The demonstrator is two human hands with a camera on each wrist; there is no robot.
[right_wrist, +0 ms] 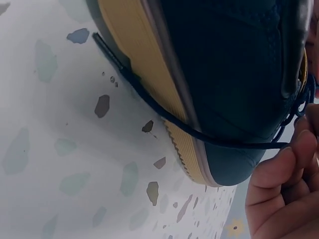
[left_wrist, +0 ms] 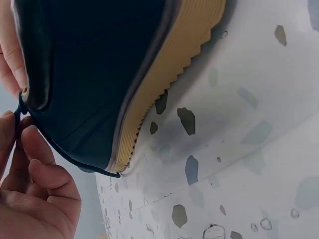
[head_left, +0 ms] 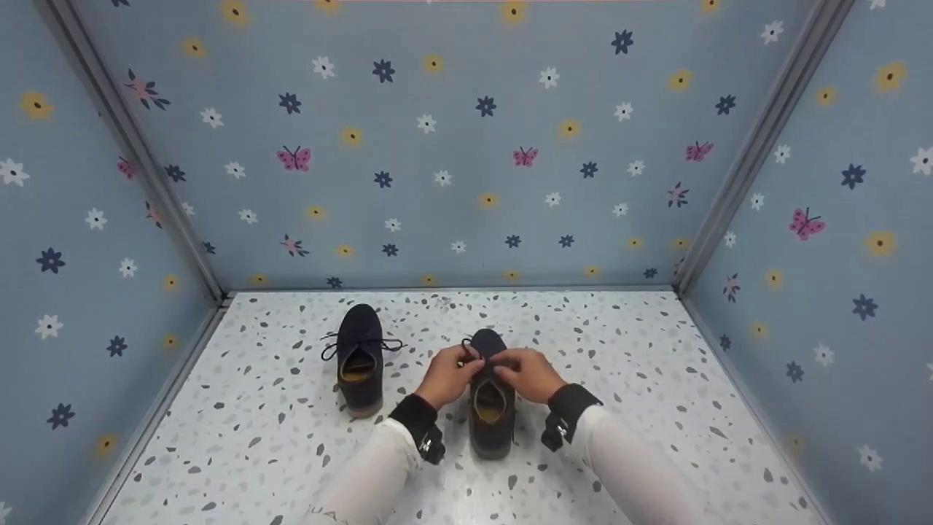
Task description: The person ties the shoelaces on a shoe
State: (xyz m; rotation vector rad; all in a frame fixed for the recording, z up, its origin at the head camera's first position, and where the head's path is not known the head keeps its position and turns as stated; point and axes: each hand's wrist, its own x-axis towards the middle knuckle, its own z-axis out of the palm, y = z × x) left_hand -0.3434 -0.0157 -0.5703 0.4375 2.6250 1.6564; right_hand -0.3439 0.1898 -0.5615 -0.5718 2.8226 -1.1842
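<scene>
A dark blue lace-up shoe with a tan ridged sole stands upright on the floor, toe pointing away, between both hands. At its lacing, my left hand pinches the shoelace between thumb and fingers; part of that lace runs down over the toe side. From the other side, my right hand pinches the lace too, and its loose end trails along the shoe's side to the floor. Left of them stands the matching shoe, its lace tied in a bow.
The shoes stand on a white speckled floor. Light blue panels with flowers and butterflies enclose it at the back, left and right, with grey metal posts at the corners. Each wrist wears a black band.
</scene>
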